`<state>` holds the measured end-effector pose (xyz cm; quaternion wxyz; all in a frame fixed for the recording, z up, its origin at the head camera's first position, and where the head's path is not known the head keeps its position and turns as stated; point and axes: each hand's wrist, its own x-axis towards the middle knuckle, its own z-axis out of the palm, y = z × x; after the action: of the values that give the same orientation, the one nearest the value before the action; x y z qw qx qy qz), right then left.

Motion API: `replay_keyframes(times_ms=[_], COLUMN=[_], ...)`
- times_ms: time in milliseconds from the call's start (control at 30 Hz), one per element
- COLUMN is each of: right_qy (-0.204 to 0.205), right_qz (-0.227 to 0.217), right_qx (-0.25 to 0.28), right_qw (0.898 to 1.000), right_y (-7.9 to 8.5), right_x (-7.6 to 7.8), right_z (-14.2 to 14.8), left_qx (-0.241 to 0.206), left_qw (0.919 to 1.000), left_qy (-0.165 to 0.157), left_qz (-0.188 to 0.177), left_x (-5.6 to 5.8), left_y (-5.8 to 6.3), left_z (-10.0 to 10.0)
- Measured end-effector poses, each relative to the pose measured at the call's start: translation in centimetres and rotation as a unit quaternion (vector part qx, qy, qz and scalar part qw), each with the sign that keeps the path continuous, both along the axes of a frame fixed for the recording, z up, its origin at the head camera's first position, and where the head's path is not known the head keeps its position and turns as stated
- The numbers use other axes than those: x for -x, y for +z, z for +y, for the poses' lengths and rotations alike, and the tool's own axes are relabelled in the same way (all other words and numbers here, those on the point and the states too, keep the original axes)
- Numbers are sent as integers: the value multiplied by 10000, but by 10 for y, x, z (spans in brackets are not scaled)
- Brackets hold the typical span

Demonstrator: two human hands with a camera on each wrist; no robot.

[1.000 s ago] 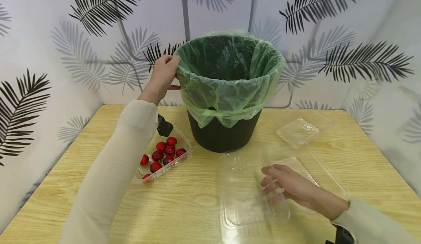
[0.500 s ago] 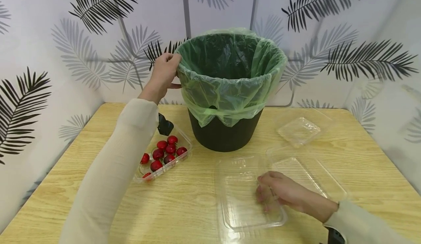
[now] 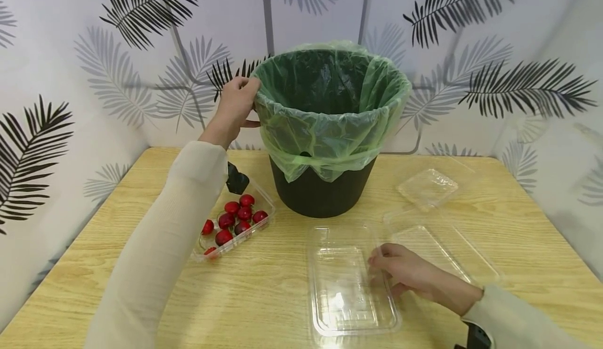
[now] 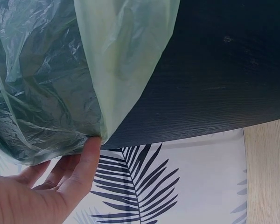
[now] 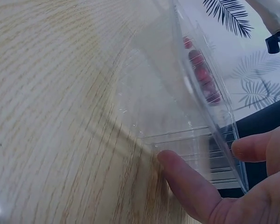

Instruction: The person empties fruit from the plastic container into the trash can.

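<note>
My left hand [image 3: 235,100] grips the left rim of a black trash can [image 3: 320,197], over its green plastic liner [image 3: 325,134]. In the left wrist view, the thumb [image 4: 91,156] presses at the liner's fold, with the other fingers round the rim. My right hand [image 3: 407,273] is at the right side of a clear plastic container [image 3: 348,307], low over the tabletop. The right wrist view shows the container's rim running between the thumb [image 5: 182,175] and another finger [image 5: 254,148]. Through the clear plastic, the other fingers show only faintly.
A clear tray of cherries [image 3: 242,214] lies at the left, partly under the left sleeve. To the right lie another clear container [image 3: 471,249] and a further clear piece [image 3: 428,187]. Leaf-patterned walls [image 3: 471,24] border the wooden table [image 3: 235,307].
The right hand and the clear container have shifted slightly left, and the container has turned a little and settled lower, no longer blurred. The left hand stays on the trash can's rim.
</note>
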<state>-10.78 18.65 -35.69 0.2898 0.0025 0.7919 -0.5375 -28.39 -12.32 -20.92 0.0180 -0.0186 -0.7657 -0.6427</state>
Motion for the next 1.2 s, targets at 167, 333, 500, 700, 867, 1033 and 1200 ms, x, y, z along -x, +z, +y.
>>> replay_keyframes(times_ms=[167, 333, 500, 700, 867, 1033, 1200], right_qy=[-35, -92, -66, -5, 37, 7, 65], right_qz=[0, -7, -13, 22, 235, 477, 534], right_qx=[-21, 124, 170, 218, 197, 28, 71], right_qw=[10000, 9999, 9998, 9998, 9995, 9989, 9985], right_y=[2, 4, 7, 12, 24, 37, 45], right_x=[1, 2, 3, 7, 13, 20, 26], right_z=[2, 4, 4, 4, 7, 7, 9], left_qx=[-5, 19, 17, -9, -52, -67, -82], left_qw=[10000, 9999, 9999, 9998, 9998, 9998, 9998], left_qy=[-42, -97, -126, -144, -154, -173, -175], left_qz=[-40, -53, -50, -110, -121, -58, -98], left_x=[1, 1, 0, 0, 1, 1, 1], left_y=[0, 0, 1, 2, 1, 0, 0], left_z=[-1, -4, -5, -3, -2, -4, -3])
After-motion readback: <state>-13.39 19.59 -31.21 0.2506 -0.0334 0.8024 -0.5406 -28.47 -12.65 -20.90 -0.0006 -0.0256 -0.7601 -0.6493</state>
